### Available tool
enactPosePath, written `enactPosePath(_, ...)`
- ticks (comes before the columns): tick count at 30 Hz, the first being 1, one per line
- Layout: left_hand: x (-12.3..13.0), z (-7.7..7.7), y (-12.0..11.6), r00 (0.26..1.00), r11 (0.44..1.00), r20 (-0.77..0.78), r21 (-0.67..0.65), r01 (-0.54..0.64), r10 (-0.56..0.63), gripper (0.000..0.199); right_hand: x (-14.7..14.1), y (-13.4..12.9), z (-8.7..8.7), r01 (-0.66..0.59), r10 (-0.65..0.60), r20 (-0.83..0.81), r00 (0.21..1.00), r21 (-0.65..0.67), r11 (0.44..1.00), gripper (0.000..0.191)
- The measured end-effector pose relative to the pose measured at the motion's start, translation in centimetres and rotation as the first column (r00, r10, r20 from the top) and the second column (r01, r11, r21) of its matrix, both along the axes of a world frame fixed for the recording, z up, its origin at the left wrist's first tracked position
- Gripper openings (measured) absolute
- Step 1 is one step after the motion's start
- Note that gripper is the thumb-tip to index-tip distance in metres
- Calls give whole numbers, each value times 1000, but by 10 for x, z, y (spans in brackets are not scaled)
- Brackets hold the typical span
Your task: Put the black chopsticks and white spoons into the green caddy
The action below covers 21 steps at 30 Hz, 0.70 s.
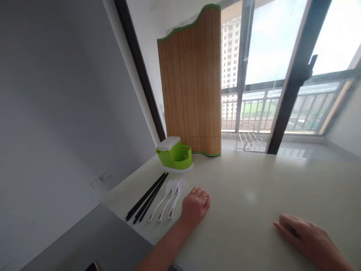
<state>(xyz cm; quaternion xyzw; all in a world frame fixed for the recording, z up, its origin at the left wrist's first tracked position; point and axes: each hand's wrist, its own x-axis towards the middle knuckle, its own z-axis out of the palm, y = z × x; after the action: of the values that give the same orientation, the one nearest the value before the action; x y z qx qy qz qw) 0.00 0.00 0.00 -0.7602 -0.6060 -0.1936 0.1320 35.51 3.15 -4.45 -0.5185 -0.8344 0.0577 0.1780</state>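
Three white spoons [168, 198] lie side by side on the pale table [248, 195], just left of the left hand [195, 206]. That hand rests on the table with its fingers [203, 197] curled in loosely — it holds nothing, and the nearest spoon is just beside it, not touching as far as I can tell. The right hand [308, 237] lies flat and empty, well apart from the spoons.

The spoons look small, light and hard, like plastic or china. They are probably smooth and a bit slippery, and may chip if dropped. The thin handle, near its middle, looks like the best place to pinch one.

Black chopsticks [147, 201] lie just left of the spoons — long, thin and stiff. A green holder [175, 155] stands behind them, in front of a tall bamboo mat [191, 82].
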Motion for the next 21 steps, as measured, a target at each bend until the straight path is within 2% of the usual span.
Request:
enactPosePath(2,-15,6,-8,994,992,-4,68,-111,111,21,0,0,-1,-1,1,2,1000,3,1000,40)
enactPosePath(5,-39,10,-24,953,949,-48,123,-292,299,35,1,1,-3,-2,2,21,1000,-7,1000,40)
enactPosePath(8,-62,6,-39,892,896,-106,115,-428,440,46,1,3,-4,6,-5,42,999,-28,1000,41)
enactPosePath(11,-77,-2,-50,835,850,-160,64,-523,526,48,1,3,-5,11,-9,47,999,-37,999,42)
enactPosePath(15,-84,-10,-55,828,841,-195,-29,-540,526,39,2,2,-4,11,-9,49,999,-54,998,43)
enactPosePath(21,-67,-14,-52,881,893,-182,-34,-449,436,33,2,3,-5,11,-9,49,999,-52,999,43)
